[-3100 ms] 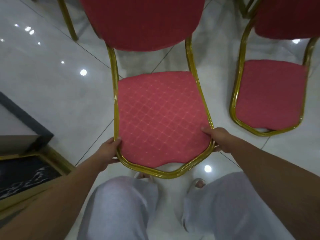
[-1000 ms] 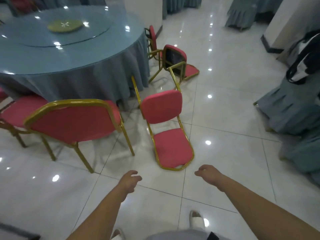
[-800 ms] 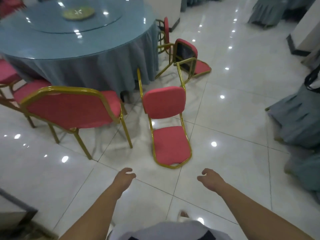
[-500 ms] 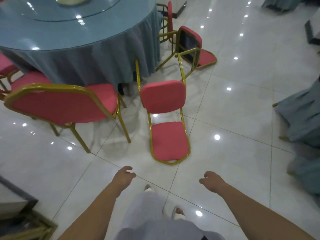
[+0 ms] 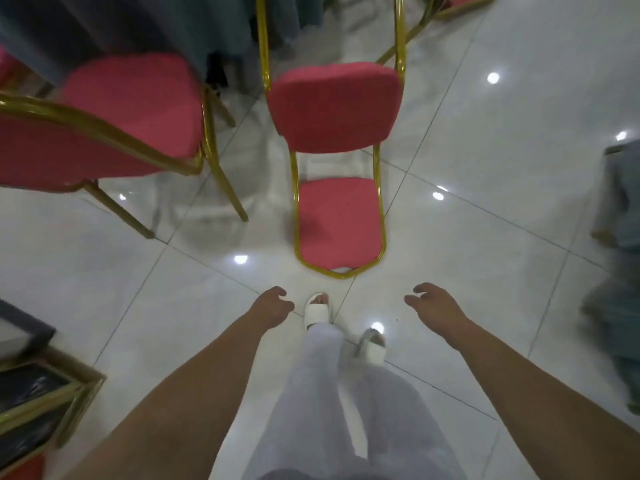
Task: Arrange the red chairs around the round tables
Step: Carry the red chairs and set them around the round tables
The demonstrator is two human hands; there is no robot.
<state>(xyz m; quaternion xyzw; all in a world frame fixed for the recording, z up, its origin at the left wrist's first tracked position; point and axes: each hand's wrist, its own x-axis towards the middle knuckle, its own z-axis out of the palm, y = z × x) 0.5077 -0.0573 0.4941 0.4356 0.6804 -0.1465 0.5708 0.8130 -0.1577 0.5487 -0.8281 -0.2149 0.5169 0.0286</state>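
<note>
Both hands empty on my feed. Left hand (image 5: 273, 306) is loosely curled and grips nothing; right hand (image 5: 434, 303) the same, fingers relaxed and slightly spread. Both hover over the tile floor (image 5: 485, 237), near the tipped red chair (image 5: 341, 223) but not touching it. That chair lies on the floor dead ahead: one pad flat on the tile, the other raised, gold legs pointing toward the table (image 5: 156, 19), which is draped in blue-grey cloth. Second red chair (image 5: 131, 109) stands upright on the left, seat by the cloth. White sandals (image 5: 317, 311) are between the hands. Right edge is blurred; I can't tell what's there.
</note>
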